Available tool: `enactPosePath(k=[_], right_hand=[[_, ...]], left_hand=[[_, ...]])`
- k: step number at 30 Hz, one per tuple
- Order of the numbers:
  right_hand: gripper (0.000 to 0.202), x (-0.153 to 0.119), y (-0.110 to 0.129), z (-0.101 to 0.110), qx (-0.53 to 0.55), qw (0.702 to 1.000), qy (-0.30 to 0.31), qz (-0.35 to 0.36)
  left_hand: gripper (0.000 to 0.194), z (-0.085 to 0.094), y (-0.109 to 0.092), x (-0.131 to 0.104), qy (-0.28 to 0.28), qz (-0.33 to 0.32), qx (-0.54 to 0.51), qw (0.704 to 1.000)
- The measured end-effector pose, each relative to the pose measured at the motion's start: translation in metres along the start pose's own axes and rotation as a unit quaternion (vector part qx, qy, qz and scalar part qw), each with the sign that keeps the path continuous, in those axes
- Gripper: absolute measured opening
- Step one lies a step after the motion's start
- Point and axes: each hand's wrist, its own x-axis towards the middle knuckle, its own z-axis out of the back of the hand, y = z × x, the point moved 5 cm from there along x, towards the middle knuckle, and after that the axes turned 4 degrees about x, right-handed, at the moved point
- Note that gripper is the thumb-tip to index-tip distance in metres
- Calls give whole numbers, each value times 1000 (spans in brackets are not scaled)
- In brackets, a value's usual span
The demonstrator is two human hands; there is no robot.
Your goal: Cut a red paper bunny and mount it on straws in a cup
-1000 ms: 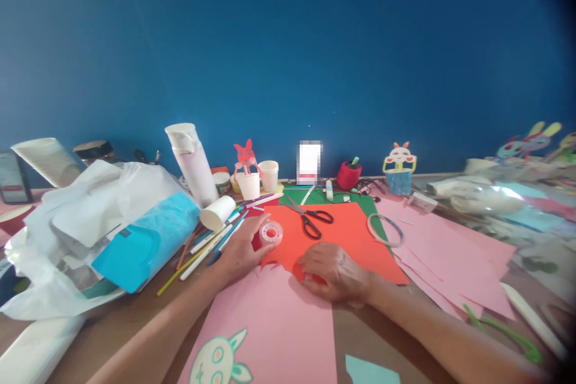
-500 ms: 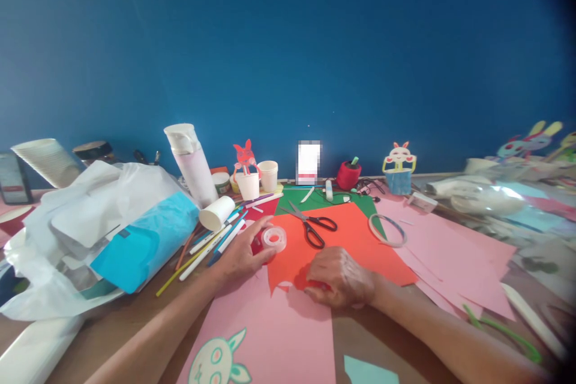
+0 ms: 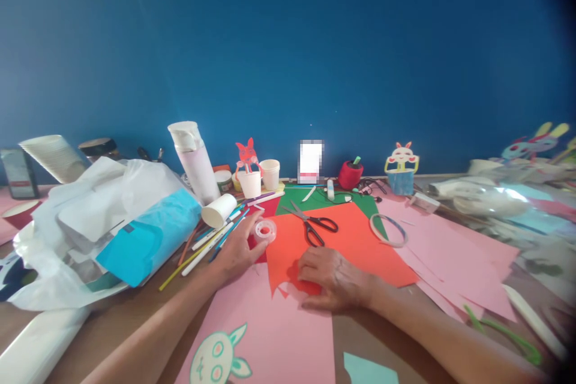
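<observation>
Between the thumb and fingers of my left hand (image 3: 238, 250) is a clear tape roll (image 3: 266, 231), just above the left edge of the orange paper (image 3: 355, 240). My right hand (image 3: 330, 279) rests on the front of that orange paper with its fingers curled; whatever lies under them is hidden. Black-handled scissors (image 3: 315, 225) lie partly open on the orange sheet, beyond my right hand. Pink paper (image 3: 279, 336) spreads below both hands, and a cut-out rabbit face (image 3: 216, 357) sits on its near left part.
Markers (image 3: 209, 250) and a tipped paper cup (image 3: 219, 210) lie left of my left hand. Further left is a plastic bag (image 3: 67, 240). A white ring (image 3: 388, 230) and pink sheets (image 3: 454, 246) are on the right. A bottle (image 3: 194, 162) stands behind.
My left hand has shifted slightly left and up with the tape roll. My right hand has moved a little left, and its fingers have spread slightly.
</observation>
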Motion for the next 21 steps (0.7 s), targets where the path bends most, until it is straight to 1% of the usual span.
enactPosePath(k=[4, 7, 9, 11, 15, 18, 21], right_hand=[[32, 0, 0, -2, 1, 1000, -5, -15], [30, 0, 0, -3, -1, 1000, -7, -20], [30, 0, 0, -3, -1, 1000, -11, -19], [30, 0, 0, -2, 0, 1000, -16, -17], [30, 1, 0, -1, 3, 1000, -14, -15], [30, 2, 0, -1, 3, 1000, -10, -18], [29, 3, 0, -1, -1, 1000, -13, -17]], left_hand=[[56, 8, 19, 7, -52, 31, 9, 998], [53, 13, 32, 11, -75, 64, 16, 995], [51, 13, 36, 12, -87, 72, 22, 993], [49, 12, 37, 13, -94, 67, 27, 993], [46, 2, 31, 16, -74, 44, 35, 996], [47, -4, 32, 21, -64, 53, 71, 994], [48, -10, 33, 28, -43, 42, 104, 993]])
